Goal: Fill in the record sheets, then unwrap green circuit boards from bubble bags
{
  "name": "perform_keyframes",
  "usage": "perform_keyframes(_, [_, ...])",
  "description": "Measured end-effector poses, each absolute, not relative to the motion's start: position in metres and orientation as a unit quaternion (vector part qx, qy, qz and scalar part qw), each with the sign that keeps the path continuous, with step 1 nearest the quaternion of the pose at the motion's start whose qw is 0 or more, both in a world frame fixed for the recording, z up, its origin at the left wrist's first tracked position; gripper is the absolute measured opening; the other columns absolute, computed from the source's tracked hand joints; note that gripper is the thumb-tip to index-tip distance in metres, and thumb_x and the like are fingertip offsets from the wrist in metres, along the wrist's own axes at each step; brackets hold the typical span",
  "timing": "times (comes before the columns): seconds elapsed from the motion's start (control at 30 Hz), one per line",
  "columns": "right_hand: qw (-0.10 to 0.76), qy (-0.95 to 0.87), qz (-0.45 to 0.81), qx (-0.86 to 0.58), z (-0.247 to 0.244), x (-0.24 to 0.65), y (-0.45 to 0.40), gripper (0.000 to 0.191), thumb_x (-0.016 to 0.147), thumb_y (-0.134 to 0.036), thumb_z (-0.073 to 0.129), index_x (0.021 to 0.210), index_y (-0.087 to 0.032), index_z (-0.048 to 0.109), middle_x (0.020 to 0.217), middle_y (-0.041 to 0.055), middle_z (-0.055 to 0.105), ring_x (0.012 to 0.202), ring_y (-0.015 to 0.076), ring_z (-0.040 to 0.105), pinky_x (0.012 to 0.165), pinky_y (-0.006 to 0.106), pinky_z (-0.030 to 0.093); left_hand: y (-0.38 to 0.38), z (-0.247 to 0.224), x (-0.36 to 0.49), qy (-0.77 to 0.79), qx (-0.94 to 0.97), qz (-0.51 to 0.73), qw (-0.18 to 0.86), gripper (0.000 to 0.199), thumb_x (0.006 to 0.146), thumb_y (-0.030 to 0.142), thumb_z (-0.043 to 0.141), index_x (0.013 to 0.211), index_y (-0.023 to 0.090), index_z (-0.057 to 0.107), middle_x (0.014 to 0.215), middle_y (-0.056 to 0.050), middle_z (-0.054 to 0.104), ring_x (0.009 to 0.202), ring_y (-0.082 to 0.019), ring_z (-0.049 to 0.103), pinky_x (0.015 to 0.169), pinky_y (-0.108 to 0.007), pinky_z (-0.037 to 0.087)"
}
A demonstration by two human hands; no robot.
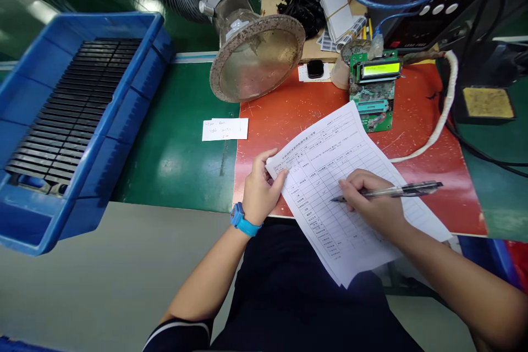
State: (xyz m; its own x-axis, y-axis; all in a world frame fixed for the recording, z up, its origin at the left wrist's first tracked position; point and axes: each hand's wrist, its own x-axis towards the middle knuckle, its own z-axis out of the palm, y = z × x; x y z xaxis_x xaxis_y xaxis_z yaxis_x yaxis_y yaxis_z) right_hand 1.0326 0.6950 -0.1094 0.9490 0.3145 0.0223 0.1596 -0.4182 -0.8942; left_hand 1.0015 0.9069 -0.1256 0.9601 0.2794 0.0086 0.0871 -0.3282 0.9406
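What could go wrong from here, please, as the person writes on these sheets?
The paper sheets hang partly off the table, so they might bend under the pen. The left hand holds them near one corner, so they could swivel. Their top edge appears to reach the circuit board, which a shift might nudge.

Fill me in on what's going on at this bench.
The person's right hand holds a pen, its tip at a printed form. The left hand pinches the form's upper left corner. The form lies across a red mat, overhanging its front edge, beside a circuit board with a lit display.
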Motion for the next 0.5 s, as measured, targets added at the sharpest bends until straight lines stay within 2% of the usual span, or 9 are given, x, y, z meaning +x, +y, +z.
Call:
perform_keyframes(0.3, [0.537,-0.135,0.060,-0.831,-0.108,1.034,0.693,0.035,0.081,-0.023,0.055,0.049,-0.019,0.040,0.051,-0.0017,0.045,0.051,0.0095,0.045,0.053,0.028,0.038,0.908,-0.126,1.002,0.106,0.815,0.085,0.563,0.044,0.076,0.020,0.061,0.117,0.023,0.042,0.109,-0.006,0.057,0.090,-0.017,0.060,0.074,-0.032,0.055])
perform_keyframes(0.5, [0.559,-0.080,0.029,-0.824,-0.104,1.069,0.689,0.030,0.083,-0.033,0.054,0.056,-0.020,0.047,0.050,-0.0020,0.049,0.050,0.0096,0.048,0.054,0.028,0.040,0.908,-0.126,1.002,0.106,0.813,0.085,0.566,0.044,0.077,0.020,0.061,0.117,0.023,0.042,0.108,-0.006,0.057,0.092,-0.017,0.060,0.075,-0.033,0.055])
